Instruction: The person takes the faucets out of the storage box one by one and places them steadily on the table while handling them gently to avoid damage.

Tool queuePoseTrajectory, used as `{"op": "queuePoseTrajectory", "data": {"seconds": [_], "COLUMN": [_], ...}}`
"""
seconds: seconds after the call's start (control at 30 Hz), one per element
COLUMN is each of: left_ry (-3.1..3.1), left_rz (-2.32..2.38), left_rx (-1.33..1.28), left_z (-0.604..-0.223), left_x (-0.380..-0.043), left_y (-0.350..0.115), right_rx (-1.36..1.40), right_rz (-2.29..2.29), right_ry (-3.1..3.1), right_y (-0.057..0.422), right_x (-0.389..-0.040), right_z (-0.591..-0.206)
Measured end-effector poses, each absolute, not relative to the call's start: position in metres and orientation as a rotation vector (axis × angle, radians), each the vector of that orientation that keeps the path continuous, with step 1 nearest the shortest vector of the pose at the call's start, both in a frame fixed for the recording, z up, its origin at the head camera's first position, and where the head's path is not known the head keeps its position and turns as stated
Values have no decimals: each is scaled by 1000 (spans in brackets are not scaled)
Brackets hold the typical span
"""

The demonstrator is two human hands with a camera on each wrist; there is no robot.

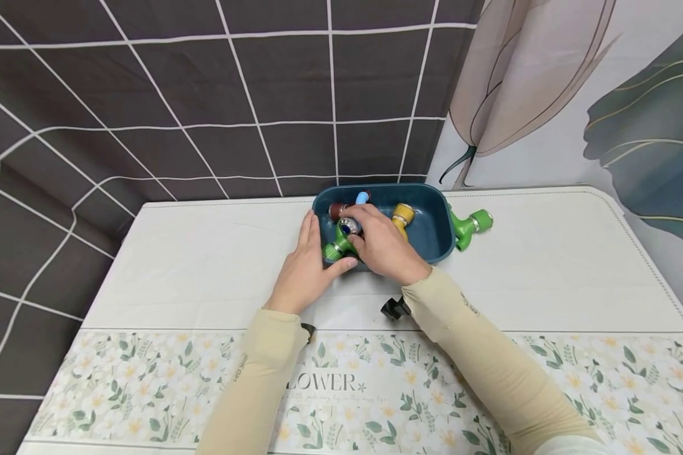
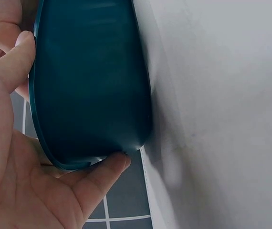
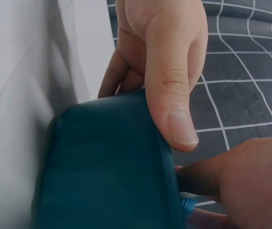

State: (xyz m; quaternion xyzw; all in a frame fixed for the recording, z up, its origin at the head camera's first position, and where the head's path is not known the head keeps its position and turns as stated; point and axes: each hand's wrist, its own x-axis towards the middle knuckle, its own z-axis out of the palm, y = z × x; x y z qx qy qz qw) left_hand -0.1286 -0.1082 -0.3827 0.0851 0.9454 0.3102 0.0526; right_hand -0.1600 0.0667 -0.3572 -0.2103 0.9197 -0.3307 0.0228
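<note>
A dark teal basin (image 1: 427, 243) stands at the table's back edge with several coloured tap-like fittings inside. My left hand (image 1: 304, 272) rests against its left end, fingers straight along the outside and thumb on the front rim. My right hand (image 1: 384, 243) reaches over the front rim and grips a blue fitting with a silver end (image 1: 350, 226); its ribbed blue part (image 3: 188, 205) shows below the fingers in the right wrist view. Beneath lies a green fitting (image 1: 334, 249). A dark red ribbed cap (image 1: 337, 211) is behind, and a yellow fitting (image 1: 403, 215) lies right of the hand.
Outside the basin's right end, another green fitting (image 1: 471, 227) lies on the white tablecloth (image 1: 205, 265). A dark grid-patterned curtain (image 1: 205, 95) hangs behind the table. Black camera mounts (image 1: 395, 308) show at the wrists.
</note>
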Motion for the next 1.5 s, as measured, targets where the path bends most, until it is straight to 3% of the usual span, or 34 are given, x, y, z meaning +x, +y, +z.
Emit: {"op": "queuePoseTrajectory", "data": {"seconds": [1.5], "left_ry": [2873], "left_rz": [949], "left_rx": [269], "left_z": [-384], "left_x": [-128], "left_y": [-108], "right_rx": [-730], "right_rz": [-1398], "right_ry": [3063], "right_y": [88], "right_x": [-156], "right_z": [-354]}}
